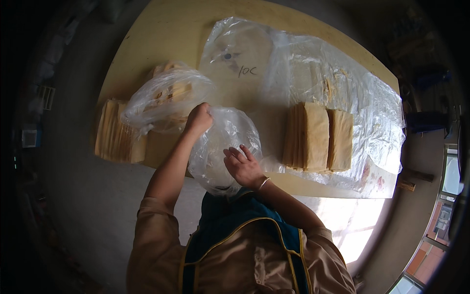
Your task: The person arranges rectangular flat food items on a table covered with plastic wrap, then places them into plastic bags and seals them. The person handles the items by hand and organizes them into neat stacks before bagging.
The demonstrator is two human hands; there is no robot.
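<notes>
Your left hand [199, 119] is clenched on the clear bag [236, 128]; your right hand [245, 170] is over it, fingers spread.

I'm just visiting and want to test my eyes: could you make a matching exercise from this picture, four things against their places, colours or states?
1. Apron
2. Bangle
3. Clear plastic bag nearest the apron
4. Tan sheet stacks at right

A. On plastic sheeting
B. Teal with yellow edging
C. Held by the left grip
D. Around the right wrist

Pairs: 1-B; 2-D; 3-C; 4-A
</notes>
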